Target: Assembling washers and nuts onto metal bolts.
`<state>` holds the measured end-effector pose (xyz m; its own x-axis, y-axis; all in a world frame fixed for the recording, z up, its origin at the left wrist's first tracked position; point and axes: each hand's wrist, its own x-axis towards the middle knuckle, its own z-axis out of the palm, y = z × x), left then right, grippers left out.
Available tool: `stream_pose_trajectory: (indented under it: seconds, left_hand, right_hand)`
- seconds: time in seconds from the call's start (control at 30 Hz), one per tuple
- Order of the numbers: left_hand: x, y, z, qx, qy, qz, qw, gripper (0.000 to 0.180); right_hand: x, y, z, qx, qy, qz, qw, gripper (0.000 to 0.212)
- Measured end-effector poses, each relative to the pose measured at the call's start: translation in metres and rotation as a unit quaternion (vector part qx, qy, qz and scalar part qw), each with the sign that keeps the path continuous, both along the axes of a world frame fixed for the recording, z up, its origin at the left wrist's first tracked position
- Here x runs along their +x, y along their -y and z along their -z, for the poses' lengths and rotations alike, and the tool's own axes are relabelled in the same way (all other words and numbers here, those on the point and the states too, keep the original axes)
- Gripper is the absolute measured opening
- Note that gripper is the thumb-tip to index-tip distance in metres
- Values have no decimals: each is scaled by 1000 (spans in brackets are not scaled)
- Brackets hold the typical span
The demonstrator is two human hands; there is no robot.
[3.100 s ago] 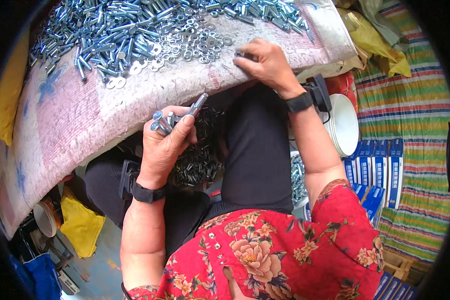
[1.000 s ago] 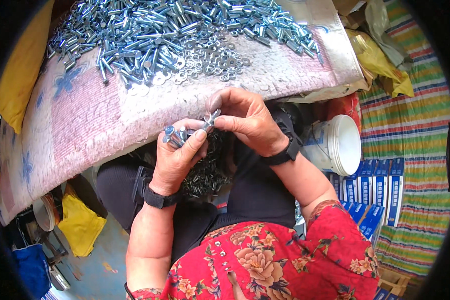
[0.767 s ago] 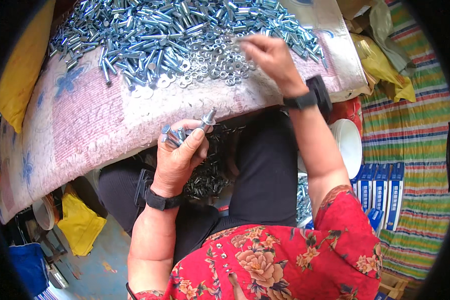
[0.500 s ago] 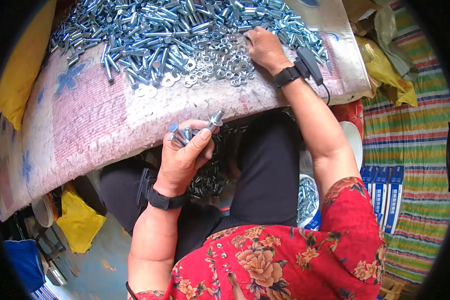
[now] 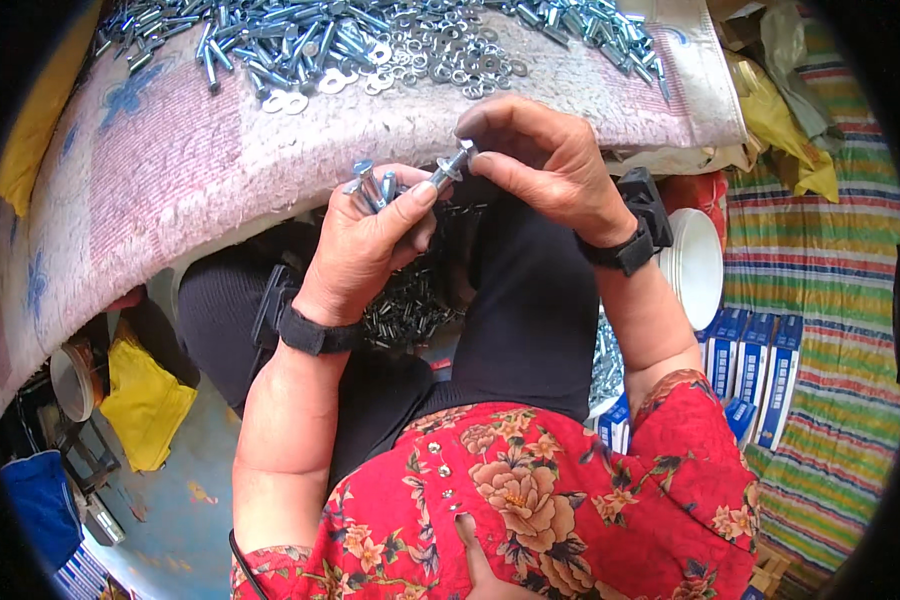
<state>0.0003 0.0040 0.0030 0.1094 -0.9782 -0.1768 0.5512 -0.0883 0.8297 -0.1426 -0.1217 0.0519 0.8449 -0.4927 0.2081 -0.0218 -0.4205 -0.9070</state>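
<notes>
Striped sheeting (image 5: 820, 300) covers the ground from 2 to 4 o'clock around us, and a worn, fuzzy cloth (image 5: 160, 200) drapes the work surface from 9 o'clock over to 1. On it lies a heap of silvery bolts (image 5: 300, 40) at 11 o'clock, with loose washers (image 5: 440, 60) near 12, probably spread at its near edge so they can be picked singly. Just left of centre, toward 11, our left hand (image 5: 370, 235) is clamped on one bolt (image 5: 445, 178) between thumb and forefinger, its threaded end aimed between 1 and 2 o'clock with a washer around the shaft; that tilt seems meant to offer the tip to the other hand. Several spare bolts (image 5: 372, 185) are tucked in the same palm, heads toward 11, likely to save reaching for each. Our right hand (image 5: 555, 165), at 1 o'clock, has thumb and forefinger about the bolt's tip; we cannot tell whether they pinch a small part there. Between our knees, just below the left hand, sits a mass of small dark metal pieces (image 5: 405, 320). A white bucket (image 5: 698, 262) stands near 3 o'clock, blue-and-white boxes (image 5: 755, 370) beyond it toward 4.
</notes>
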Motion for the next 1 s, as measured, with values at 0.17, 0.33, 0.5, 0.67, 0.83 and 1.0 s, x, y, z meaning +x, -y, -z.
stream_pose_trajectory:
  seconds: [0.17,0.33,0.5,0.67,0.83,1.0]
  left_hand:
    - [4,-2,-2,0,-2,35,999,17]
    - [7,-5,-1,-19,5,44,999,16]
    - [7,-7,6,-48,70,16,996,12]
    - [5,-9,-5,-110,122,52,985,14]
    - [1,-11,1,-69,61,20,996,17]
    - [19,-5,-3,-44,-75,-71,994,13]
  right_hand:
    - [-4,-3,-2,-46,28,-27,998,18]
    - [-4,-10,-10,1,-21,-10,1000,14]
    - [2,-8,-10,-245,-91,-3,965,14]
    - [-2,-15,6,-73,32,75,994,34]
    - [44,-37,12,-9,245,184,952,52]
    - [21,-89,-14,-142,139,-63,978,37]
